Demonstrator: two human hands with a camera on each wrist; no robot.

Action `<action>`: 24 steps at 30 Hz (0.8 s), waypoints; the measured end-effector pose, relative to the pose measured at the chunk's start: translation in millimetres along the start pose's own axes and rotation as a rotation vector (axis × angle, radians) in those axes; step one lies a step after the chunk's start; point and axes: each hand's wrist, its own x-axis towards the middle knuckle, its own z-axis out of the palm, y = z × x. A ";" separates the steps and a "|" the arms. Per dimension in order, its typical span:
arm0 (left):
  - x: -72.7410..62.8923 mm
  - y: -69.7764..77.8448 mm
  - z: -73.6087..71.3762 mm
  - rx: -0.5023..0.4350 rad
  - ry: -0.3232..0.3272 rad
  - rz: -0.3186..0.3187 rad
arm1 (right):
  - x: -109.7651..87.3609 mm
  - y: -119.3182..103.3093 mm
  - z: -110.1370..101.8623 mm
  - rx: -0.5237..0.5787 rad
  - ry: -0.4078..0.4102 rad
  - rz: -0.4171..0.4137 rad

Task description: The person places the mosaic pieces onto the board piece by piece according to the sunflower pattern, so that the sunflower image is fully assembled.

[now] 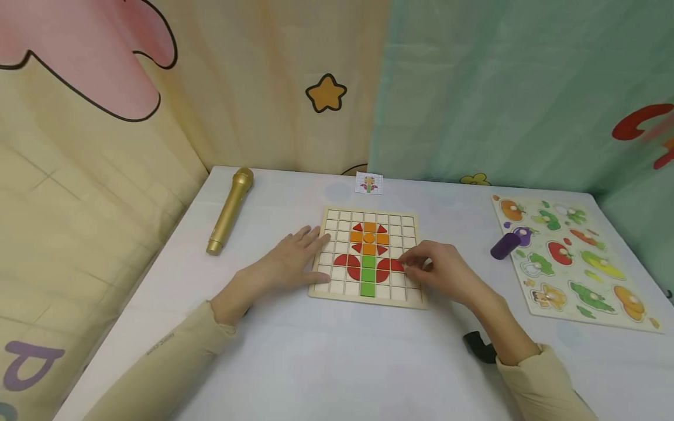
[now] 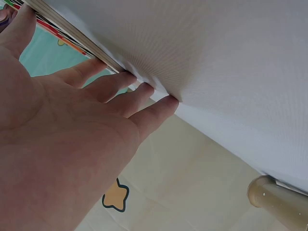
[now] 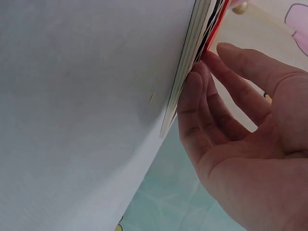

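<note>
A square wooden puzzle board (image 1: 337,295) with a white grid lies on the table, bearing a flower pattern. Orange tiles (image 1: 370,227) and small red triangles (image 1: 381,249) make up the bloom, green squares (image 1: 368,275) the stem, and red rounded tiles (image 1: 354,273) the leaves. My left hand (image 1: 286,257) rests along the board's left edge, fingers spread and straight. At the right edge my right hand (image 1: 439,269) has thumb and forefinger at the outer end of a red rounded tile (image 1: 396,265). In the right wrist view, the forefinger touches the red tile (image 3: 217,26).
A small pattern card (image 1: 368,183) lies behind the board. A gold microphone (image 1: 230,213) is at the left. Farther right are a vegetable puzzle board (image 1: 571,278) and a dark purple cylinder (image 1: 505,246). A black curved object (image 1: 479,347) lies by the right forearm.
</note>
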 end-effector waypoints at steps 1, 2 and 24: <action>0.7 1.1 0.9 -0.005 -0.007 -0.005 | -1.4 0.7 0.2 -0.006 -0.003 -0.003; 1.2 1.8 1.4 -0.007 -0.011 -0.010 | -2.5 1.3 0.4 -0.011 -0.003 -0.006; -2.7 4.2 -1.7 0.000 -0.005 -0.012 | -1.9 1.5 1.5 -0.003 0.009 -0.016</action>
